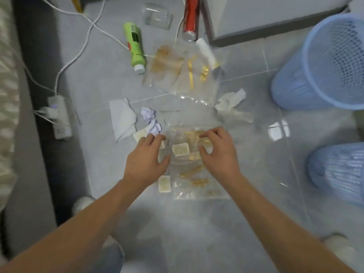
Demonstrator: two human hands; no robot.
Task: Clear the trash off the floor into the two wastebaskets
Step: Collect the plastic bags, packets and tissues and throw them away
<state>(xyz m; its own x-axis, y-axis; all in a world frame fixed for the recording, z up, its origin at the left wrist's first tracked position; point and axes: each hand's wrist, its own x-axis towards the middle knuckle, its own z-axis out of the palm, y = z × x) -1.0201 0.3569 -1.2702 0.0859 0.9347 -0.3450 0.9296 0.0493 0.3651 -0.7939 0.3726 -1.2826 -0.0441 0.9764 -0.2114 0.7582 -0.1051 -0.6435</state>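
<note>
We see both hands reaching down to a pile of clear wrappers (pixel 187 152) on the grey floor (pixel 197 233). The left hand (pixel 146 156) lies at the pile's left edge with fingers loosely spread and only slightly bent, touching the plastic but clasping nothing that we can make out. The right hand (pixel 217 152) sits on the pile's right side with fingers and thumb curled inward around the crinkled plastic, pinching it.

More trash lies beyond the hands: a white tissue (pixel 122 119) and a crumpled paper (pixel 149 119) to the left, a crumpled napkin (pixel 231 101) to the right, and further wrappers (pixel 189 75) with gold strips in the middle. Behind those lie a green bottle (pixel 135 47) on its side, a red can (pixel 191 18) on its side and a clear box (pixel 157 15).

The 2 blue mesh wastebaskets stand at the right: the far one (pixel 323 62) beside the napkin, the near one (pixel 338 170) partly cut off by the frame edge.

A white power strip (pixel 59 117) with cables (pixel 78 46) lies at the left.
</note>
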